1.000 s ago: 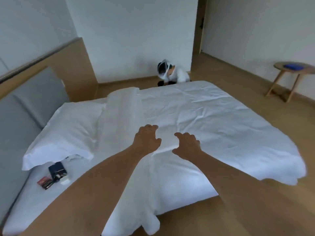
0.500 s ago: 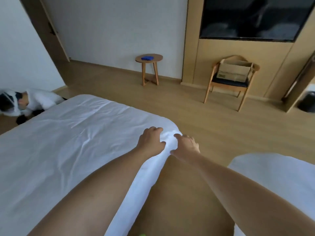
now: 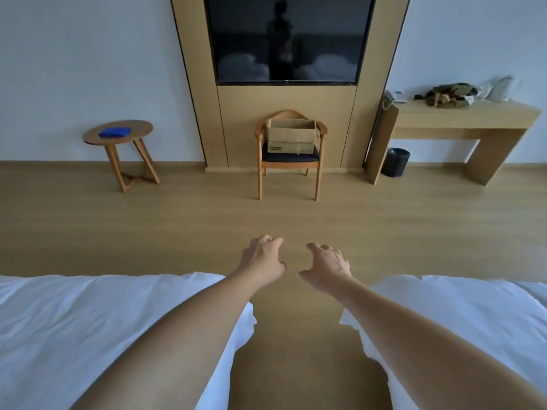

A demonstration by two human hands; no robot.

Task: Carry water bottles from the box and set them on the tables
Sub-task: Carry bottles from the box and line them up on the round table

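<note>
Reaching forward over floor (image 3: pixel 183 226) with both hands, between two white beds (image 3: pixel 88 321). Left hand (image 3: pixel 262 260) and right hand (image 3: pixel 327 266) hanging loosely curled, holding nothing, close together but apart. Cardboard box (image 3: pixel 291 136) sitting on seat of wooden chair (image 3: pixel 260 170), well beyond hands, below dark screen (image 3: pixel 284 39). Round desk (image 3: pixel 142 128) standing left of chair, carrying blue item (image 3: pixel 114 132). Long desk (image 3: pixel 461 113) standing right of chair, black bin (image 3: pixel 395 162) beneath it. Bottles not showing.
</note>
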